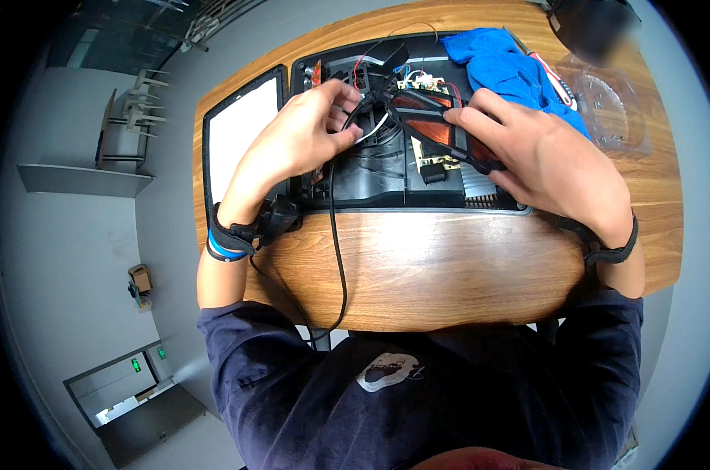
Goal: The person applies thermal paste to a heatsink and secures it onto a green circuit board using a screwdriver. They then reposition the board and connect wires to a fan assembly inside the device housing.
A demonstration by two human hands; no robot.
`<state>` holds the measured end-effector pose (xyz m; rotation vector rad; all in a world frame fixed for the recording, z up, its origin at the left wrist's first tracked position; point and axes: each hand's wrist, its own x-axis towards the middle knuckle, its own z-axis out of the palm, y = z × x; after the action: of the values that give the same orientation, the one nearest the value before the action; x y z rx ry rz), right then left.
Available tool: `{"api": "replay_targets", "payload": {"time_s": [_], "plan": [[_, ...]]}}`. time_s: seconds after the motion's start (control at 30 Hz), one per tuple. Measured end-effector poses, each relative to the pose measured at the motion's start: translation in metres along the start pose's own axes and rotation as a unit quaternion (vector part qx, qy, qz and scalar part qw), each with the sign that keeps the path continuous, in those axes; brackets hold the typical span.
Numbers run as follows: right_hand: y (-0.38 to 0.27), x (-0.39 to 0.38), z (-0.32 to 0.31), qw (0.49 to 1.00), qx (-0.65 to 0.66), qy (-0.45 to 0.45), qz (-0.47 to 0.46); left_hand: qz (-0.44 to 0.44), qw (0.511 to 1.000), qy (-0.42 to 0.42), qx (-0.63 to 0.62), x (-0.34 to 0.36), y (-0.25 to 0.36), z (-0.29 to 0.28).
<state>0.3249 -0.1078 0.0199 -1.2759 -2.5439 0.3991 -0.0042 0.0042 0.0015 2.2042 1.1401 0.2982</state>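
Note:
An opened flat black appliance housing lies on the table with its inner parts showing. My right hand grips a black-framed copper coil, tilted above the housing's right half. My left hand is over the left half, its fingers curled about a black power cord where it runs in among the parts. A white wire reaches close to the left thumb. Beneath the coil sit a yellowish circuit board and a finned metal heat sink. Another board with small wires is behind the coil.
A white panel in a black frame lies left of the housing. The cord's black plug rests by my left wrist. Behind my right hand are a blue cloth, a red-and-grey hand tool and a clear plastic container.

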Motion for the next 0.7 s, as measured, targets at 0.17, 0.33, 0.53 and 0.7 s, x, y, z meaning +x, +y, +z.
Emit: {"api": "replay_targets", "payload": {"time_s": [0.17,0.33,0.53,0.7], "plan": [[-0.001,-0.002,0.001,1.0,-0.006,0.014,-0.017,-0.111,0.99,-0.088,0.0,-0.003,0.011,-0.006],[-0.003,0.001,-0.002,1.0,0.01,0.014,-0.016,-0.113,0.991,-0.077,-0.003,-0.01,0.018,-0.005],[0.012,0.003,0.003,0.996,0.056,0.065,0.035,0.071,0.988,0.008,0.139,-0.022,0.027,0.004],[0.028,0.004,0.007,0.986,-0.022,0.162,0.008,0.087,0.982,0.028,0.168,-0.015,0.028,0.003]]}}
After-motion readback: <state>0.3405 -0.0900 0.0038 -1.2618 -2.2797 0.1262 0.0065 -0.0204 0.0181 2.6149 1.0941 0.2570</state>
